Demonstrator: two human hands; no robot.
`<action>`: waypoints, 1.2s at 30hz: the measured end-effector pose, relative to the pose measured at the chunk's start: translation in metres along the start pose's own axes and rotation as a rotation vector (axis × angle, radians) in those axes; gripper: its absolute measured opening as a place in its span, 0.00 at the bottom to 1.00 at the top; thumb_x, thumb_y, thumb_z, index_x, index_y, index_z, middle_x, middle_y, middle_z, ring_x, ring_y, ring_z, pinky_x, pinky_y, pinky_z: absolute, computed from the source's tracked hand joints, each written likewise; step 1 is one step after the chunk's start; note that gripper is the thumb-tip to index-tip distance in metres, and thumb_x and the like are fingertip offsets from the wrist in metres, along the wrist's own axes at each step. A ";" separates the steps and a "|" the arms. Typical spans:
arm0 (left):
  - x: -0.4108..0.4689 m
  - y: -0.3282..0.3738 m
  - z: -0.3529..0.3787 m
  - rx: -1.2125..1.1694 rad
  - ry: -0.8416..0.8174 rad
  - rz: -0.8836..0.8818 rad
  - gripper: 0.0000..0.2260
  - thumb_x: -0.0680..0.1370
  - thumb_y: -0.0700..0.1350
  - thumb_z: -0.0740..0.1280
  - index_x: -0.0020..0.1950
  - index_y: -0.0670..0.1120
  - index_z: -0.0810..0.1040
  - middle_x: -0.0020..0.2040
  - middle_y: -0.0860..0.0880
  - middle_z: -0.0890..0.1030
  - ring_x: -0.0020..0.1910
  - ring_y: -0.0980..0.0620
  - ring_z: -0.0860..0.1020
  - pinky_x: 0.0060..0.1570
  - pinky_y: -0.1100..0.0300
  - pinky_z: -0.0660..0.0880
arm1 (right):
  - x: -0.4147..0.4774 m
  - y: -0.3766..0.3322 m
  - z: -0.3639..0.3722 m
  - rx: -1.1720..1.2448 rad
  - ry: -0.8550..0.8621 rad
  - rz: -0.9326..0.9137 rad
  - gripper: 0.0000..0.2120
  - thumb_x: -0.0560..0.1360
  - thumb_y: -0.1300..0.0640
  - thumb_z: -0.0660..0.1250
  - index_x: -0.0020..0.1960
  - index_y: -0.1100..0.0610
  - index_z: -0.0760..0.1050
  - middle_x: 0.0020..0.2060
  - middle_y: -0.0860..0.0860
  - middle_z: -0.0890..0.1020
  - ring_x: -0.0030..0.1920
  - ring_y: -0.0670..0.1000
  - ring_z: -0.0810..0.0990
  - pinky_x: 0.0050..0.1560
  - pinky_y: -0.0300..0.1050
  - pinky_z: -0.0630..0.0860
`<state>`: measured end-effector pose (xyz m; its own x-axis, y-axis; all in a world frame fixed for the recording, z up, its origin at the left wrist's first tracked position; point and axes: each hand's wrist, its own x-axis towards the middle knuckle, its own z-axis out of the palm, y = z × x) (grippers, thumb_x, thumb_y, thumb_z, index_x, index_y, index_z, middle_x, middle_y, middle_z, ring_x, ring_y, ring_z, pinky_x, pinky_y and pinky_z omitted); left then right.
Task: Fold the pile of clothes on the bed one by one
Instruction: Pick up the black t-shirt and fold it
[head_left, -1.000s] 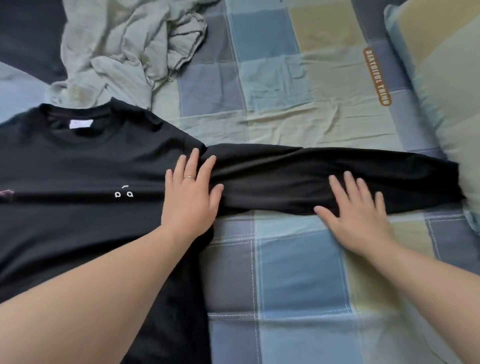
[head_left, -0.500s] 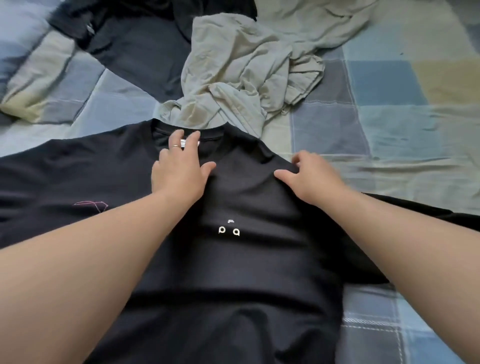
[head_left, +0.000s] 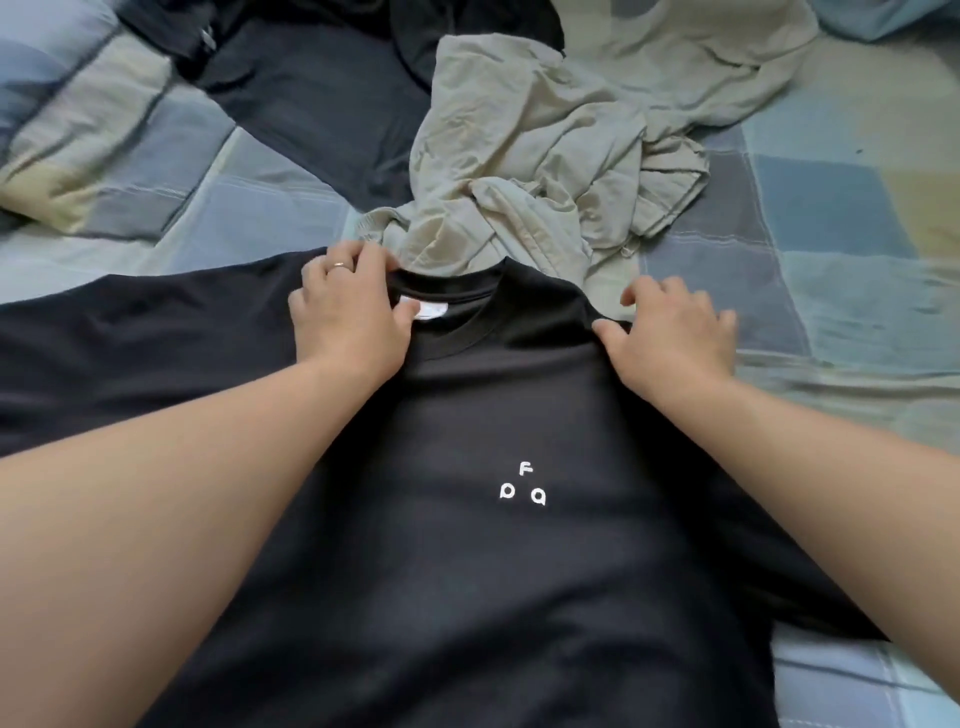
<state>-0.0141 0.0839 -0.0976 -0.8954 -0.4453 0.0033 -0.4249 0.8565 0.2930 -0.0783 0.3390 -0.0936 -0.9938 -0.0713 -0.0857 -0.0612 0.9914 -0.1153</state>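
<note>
A black long-sleeved shirt (head_left: 493, 571) with small white letters on its chest lies face up on the bed, its collar pointing away from me. My left hand (head_left: 348, 317) grips the left side of the collar, thumb by the white neck label, fingers curled over the edge. My right hand (head_left: 670, 332) pinches the cloth at the right shoulder, thumb on top and fingers curled round the shoulder's edge. The shirt's left sleeve stretches off the left edge.
A crumpled beige garment (head_left: 550, 161) lies just beyond the collar. A dark navy garment (head_left: 322, 104) lies behind it at the back left. The checked blue and yellow bedsheet (head_left: 810, 223) shows on the right; a matching pillow (head_left: 78, 135) sits at the far left.
Both hands left the right sleeve, where they lay flat, and moved up to the neckline. They now grip the collar and right shoulder. My view swung left, onto the shirt's chest.
</note>
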 end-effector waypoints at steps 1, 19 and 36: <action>0.004 -0.009 -0.004 0.040 -0.019 -0.035 0.23 0.80 0.55 0.67 0.73 0.52 0.67 0.78 0.46 0.62 0.75 0.39 0.61 0.69 0.44 0.62 | 0.003 -0.011 -0.002 0.055 -0.011 -0.067 0.24 0.79 0.38 0.63 0.69 0.50 0.70 0.66 0.55 0.74 0.67 0.60 0.71 0.64 0.57 0.66; 0.063 -0.074 -0.001 -0.286 -0.075 -0.229 0.08 0.84 0.51 0.61 0.53 0.47 0.70 0.47 0.48 0.77 0.51 0.42 0.75 0.47 0.55 0.64 | 0.056 -0.081 0.026 0.354 0.039 0.052 0.12 0.80 0.45 0.65 0.56 0.51 0.82 0.62 0.55 0.72 0.65 0.61 0.71 0.65 0.59 0.69; -0.095 -0.089 -0.013 0.199 -0.345 0.204 0.32 0.80 0.68 0.44 0.82 0.59 0.40 0.83 0.51 0.38 0.81 0.49 0.37 0.78 0.43 0.39 | -0.121 -0.076 0.043 -0.053 -0.241 -0.455 0.36 0.76 0.32 0.36 0.82 0.42 0.43 0.81 0.45 0.41 0.81 0.54 0.41 0.79 0.62 0.43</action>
<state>0.1106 0.0462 -0.1113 -0.9411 -0.1781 -0.2874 -0.2225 0.9662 0.1299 0.0509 0.2672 -0.1167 -0.8164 -0.5132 -0.2648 -0.4927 0.8582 -0.1442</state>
